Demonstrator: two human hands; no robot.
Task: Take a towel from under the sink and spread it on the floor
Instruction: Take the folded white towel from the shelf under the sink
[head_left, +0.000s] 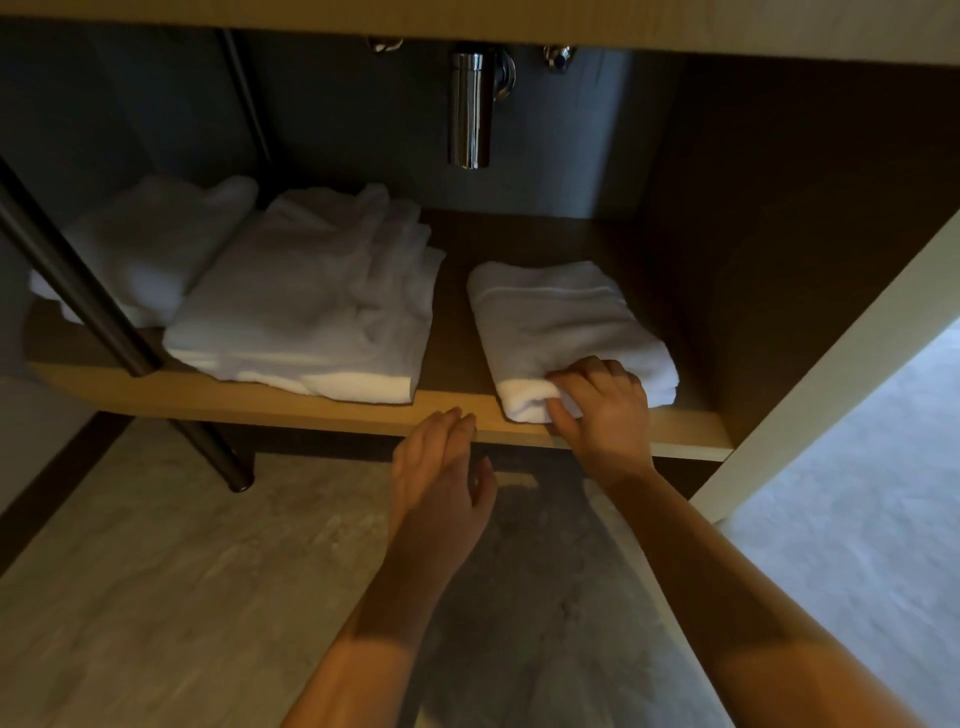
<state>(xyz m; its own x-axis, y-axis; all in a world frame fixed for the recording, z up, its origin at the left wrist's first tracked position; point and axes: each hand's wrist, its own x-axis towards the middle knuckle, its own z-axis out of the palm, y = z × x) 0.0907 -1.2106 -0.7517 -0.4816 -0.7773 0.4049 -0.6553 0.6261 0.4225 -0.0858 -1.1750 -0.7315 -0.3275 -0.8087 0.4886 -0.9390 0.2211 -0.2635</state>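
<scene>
Pinching the front fold of the small folded towel (561, 322) at the right of the wooden shelf (260, 397), your right hand (605, 410) apparently gripped it, while your left hand (441, 467) hovered spread just below the shelf edge.

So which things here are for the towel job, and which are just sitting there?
For the job:
small folded towel, gripped by the right hand
left hand, open, holding nothing
floor
shelf

Just sitting there:
big folded towel
crumpled towel at far left
chrome drain pipe
</scene>
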